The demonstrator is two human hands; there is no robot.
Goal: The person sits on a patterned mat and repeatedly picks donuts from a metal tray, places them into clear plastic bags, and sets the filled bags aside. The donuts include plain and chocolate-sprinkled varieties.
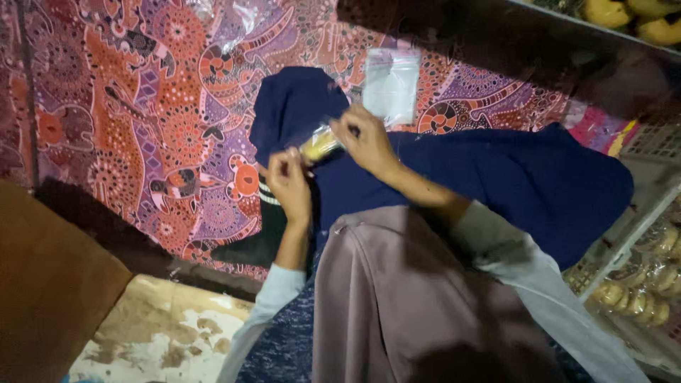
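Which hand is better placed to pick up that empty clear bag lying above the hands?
Probably the right hand: it sits just below the empty clear bag, though it pinches the small packet. The left hand is lower and farther away.

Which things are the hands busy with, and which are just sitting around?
In use: left hand and right hand holding a small clear bag of yellow food.

Lying about: empty clear bag, navy cloth, patterned cloth, tray of packed snacks.
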